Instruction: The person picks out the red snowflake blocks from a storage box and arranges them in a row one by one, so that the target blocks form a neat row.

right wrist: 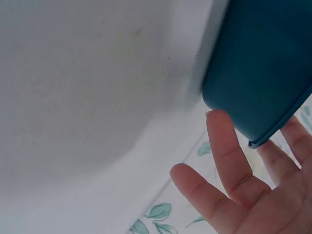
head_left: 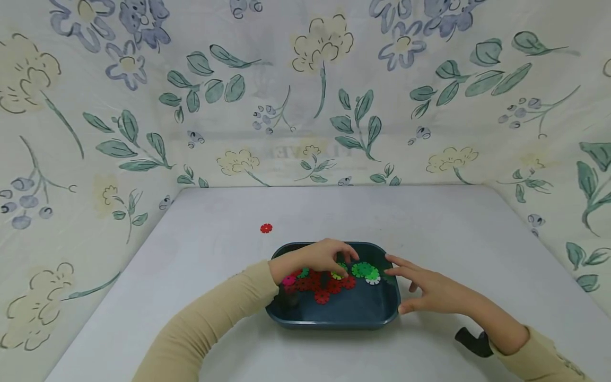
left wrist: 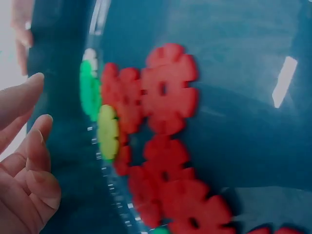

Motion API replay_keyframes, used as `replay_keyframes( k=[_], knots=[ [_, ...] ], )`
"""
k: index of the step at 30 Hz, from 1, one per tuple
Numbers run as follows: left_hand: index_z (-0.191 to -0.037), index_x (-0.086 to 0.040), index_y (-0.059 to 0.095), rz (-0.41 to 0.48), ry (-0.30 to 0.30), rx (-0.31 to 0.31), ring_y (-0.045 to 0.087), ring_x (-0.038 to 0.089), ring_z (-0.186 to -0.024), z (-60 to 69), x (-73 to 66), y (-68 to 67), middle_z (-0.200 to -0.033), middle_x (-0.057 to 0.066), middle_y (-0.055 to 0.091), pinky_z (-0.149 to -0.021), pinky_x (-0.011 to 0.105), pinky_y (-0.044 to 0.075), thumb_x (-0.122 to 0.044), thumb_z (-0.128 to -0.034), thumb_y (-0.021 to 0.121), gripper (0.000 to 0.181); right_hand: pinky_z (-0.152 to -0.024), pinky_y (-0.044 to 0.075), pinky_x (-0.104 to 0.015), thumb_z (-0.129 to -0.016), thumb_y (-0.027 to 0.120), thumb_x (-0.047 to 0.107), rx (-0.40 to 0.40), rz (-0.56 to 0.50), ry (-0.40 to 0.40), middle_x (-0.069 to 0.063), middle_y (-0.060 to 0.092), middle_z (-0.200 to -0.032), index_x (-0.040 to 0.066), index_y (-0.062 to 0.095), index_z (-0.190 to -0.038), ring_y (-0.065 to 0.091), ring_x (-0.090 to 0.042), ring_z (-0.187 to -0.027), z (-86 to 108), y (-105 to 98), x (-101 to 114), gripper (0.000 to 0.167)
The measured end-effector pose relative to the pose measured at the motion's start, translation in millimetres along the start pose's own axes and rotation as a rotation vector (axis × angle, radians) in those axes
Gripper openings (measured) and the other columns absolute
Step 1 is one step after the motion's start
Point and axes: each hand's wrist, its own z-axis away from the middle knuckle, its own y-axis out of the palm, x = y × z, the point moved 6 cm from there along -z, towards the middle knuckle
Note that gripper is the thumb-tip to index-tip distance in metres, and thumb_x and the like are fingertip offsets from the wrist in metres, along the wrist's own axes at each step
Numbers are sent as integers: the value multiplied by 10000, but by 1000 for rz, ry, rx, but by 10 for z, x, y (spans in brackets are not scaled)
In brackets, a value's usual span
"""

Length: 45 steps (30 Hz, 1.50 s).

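Note:
A dark teal tray [head_left: 334,321] holds flower-shaped plastic discs: red ones [head_left: 322,296] at the left and middle, green ones [head_left: 365,269] toward the right, one yellow disc [left wrist: 108,131] and a pink one at the left end. My left hand [head_left: 324,255] hangs over the tray's back part, fingers loosely bent, with nothing seen between them; in the left wrist view it is beside the discs. My right hand [head_left: 431,291] is at the tray's right end, fingers spread, near the rim; whether they touch it I cannot tell.
A single red disc [head_left: 266,228] lies on the white table [head_left: 219,217] behind the tray, to the left. A black object [head_left: 473,342] is beside the right sleeve. Flower-patterned cloth [head_left: 286,106] stands around the table's back and sides.

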Motion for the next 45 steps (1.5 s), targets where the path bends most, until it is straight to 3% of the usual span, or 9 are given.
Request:
replay_keyframes(
  k=[6,25,32,40,45],
  knots=[
    [-1208,-152,580,-73,-41,44,536,75,-904,-2,50,118,-1033,-5,608,-736,171,439,-171,-808,702,418,-618,441,-227,-769,647,492,-7,10,7,-161,204,-1488,60,429,-1327,517,-90,-783,2,-5,-8,738],
    [-1127,-148,630,-195,-31,57,530,91,-961,-21,34,287,-1047,2,577,-811,166,437,-190,-805,707,334,-549,402,-191,-761,659,474,-19,21,-11,-161,216,-1480,48,436,-1317,427,-6,-610,19,-33,19,735],
    [-1125,-145,641,-260,-43,48,527,89,-954,-47,45,291,-1037,-4,586,-804,161,435,-225,-801,708,340,-539,399,-188,-763,666,454,-28,28,-20,-172,223,-1475,39,442,-1308,423,-9,-597,19,-47,36,721],
    [-1065,-156,652,-286,-84,41,505,77,-915,-41,42,296,-1009,-22,566,-776,165,435,-249,-793,715,295,-528,391,-183,-764,665,449,-28,30,-28,-162,227,-1472,43,440,-1311,407,1,-576,16,-30,37,717],
    [-1037,-159,644,-288,-75,48,505,70,-905,-39,33,303,-1004,-31,561,-780,167,434,-257,-797,709,268,-524,387,-185,-764,668,446,-23,21,-17,-167,222,-1474,43,437,-1313,407,-7,-575,18,-27,44,720]
  ],
)
